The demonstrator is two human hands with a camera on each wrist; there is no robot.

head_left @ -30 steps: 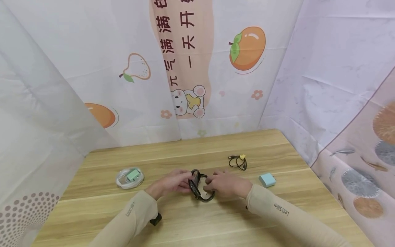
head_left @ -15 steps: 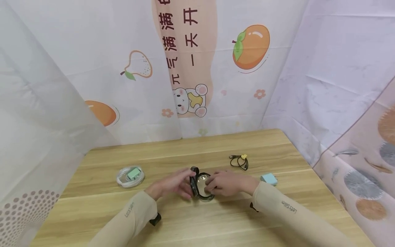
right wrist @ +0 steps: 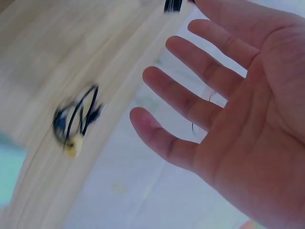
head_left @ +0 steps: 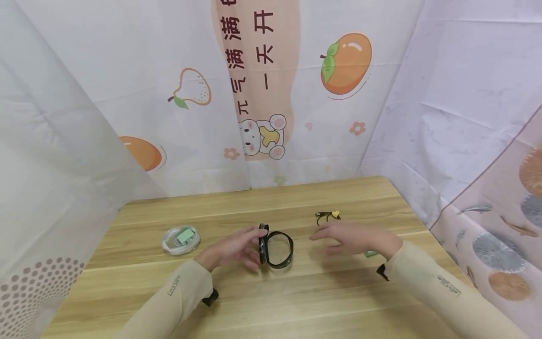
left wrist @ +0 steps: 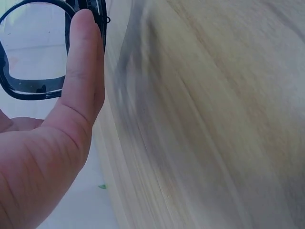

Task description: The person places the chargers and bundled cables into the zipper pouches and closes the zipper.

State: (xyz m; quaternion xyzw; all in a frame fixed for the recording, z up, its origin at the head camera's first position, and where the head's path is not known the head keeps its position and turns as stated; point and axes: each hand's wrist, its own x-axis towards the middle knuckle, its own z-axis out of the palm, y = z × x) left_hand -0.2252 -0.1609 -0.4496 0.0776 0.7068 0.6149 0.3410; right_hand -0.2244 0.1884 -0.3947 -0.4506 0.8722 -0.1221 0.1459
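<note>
A small black-rimmed case [head_left: 290,254] with clear panels stands opened on the table, one half upright and the other lying to its right. My left hand [head_left: 237,247] pinches the upright half between thumb and fingers. In the left wrist view, a finger lies along the black edge of the case [left wrist: 35,90]. My right hand [head_left: 353,237] is off the case, fingers spread and holding nothing, as the right wrist view shows its bare palm [right wrist: 252,129]. Beneath it, a light blue charger [head_left: 370,253] is mostly hidden. Just behind that hand lies a black cable [head_left: 323,215] with a yellow tag.
At the left of the wooden table [head_left: 271,306] lies a coiled white cable [head_left: 169,245] with a green charger [head_left: 185,236] on it. Printed cloth curtains [head_left: 195,155] rise behind and beside the table.
My right hand has left the inside of the case and moved right, over the blue charger. My left hand stays at the case, whose upright half now stands straighter.
</note>
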